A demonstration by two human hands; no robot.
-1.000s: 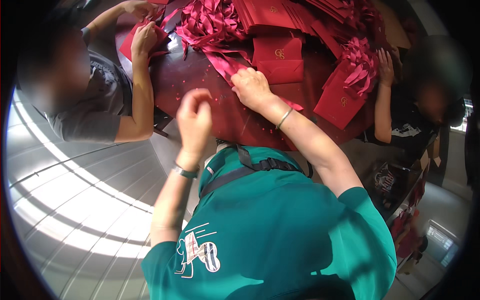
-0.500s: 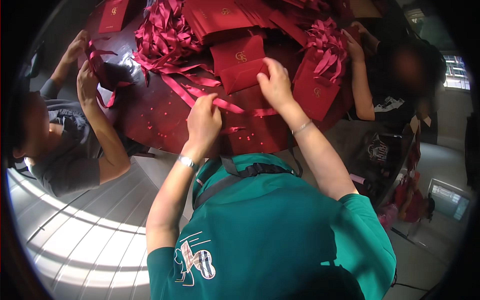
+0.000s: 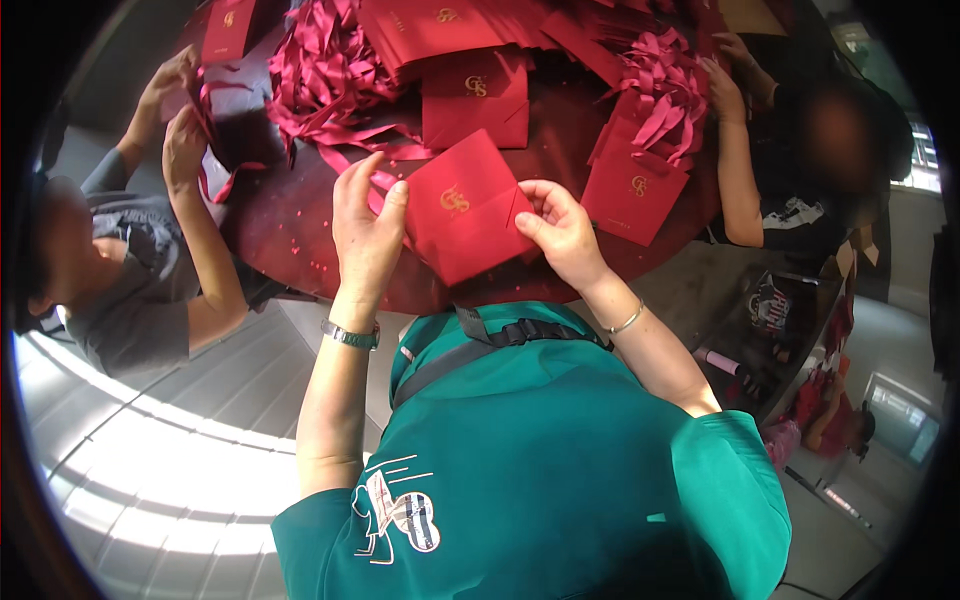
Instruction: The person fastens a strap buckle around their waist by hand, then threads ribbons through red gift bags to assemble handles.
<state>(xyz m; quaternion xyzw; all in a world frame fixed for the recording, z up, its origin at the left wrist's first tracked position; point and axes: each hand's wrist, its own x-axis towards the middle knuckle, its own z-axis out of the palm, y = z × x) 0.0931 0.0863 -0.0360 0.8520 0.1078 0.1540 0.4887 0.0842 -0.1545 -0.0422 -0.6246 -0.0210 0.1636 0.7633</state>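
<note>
A red envelope (image 3: 470, 225) with a gold emblem and a folded front lies tilted between my hands, above the near part of the table. My right hand (image 3: 562, 232) pinches its right edge, thumb on the front. My left hand (image 3: 365, 220) is at its left edge, thumb and fingers apart. A strip of pink ribbon (image 3: 381, 184) shows in the gap between that thumb and fingers. Just beyond, another red envelope (image 3: 478, 115) of the same look lies on the table.
The dark red round table (image 3: 290, 235) bears a heap of pink ribbons (image 3: 325, 80), stacked red envelopes (image 3: 430, 30), and a second ribbon bunch (image 3: 665, 90) on red envelopes (image 3: 635, 195) at right. Co-workers' hands (image 3: 183, 140) at left and hands (image 3: 722, 90) at right are near the rim.
The right hand has taken hold of a red envelope and brought it nearer, turned at a slant. My left hand has moved left, and its thumb and fingers have spread.
</note>
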